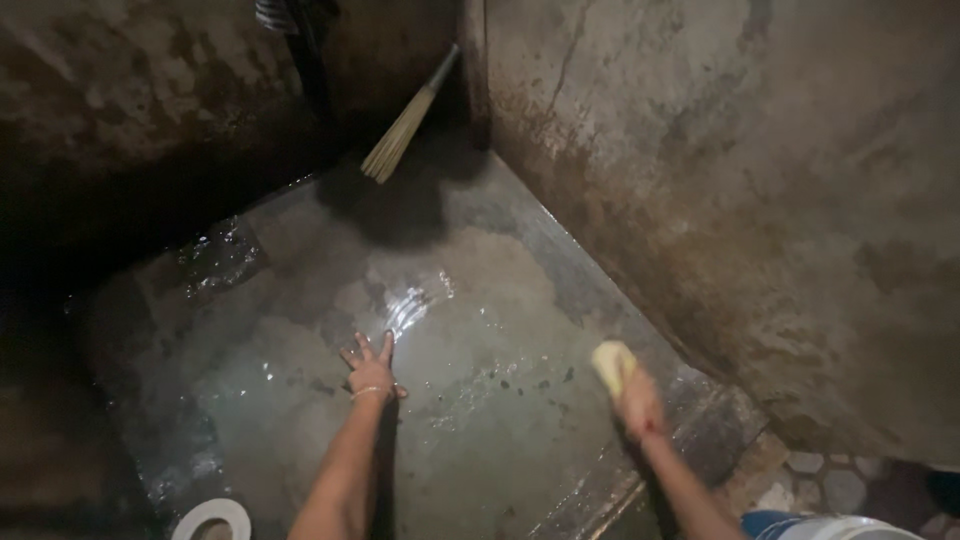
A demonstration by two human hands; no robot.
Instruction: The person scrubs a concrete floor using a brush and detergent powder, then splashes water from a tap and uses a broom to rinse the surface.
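Head view, left hand (371, 372) spread flat on the wet concrete floor (480, 300), right hand (636, 402) clenched around a pale yellow sponge (612, 361) near the stained wall (760, 190), straw broom (405, 125) leaning in the corner, white bucket rim (212, 517) at bottom left.

You have one view only, from the camera on your head. It looks steeply down and forward over your outstretched arms onto the wet floor (480, 400), with the far corner at the top and the stained wall (760, 180) close on the right.
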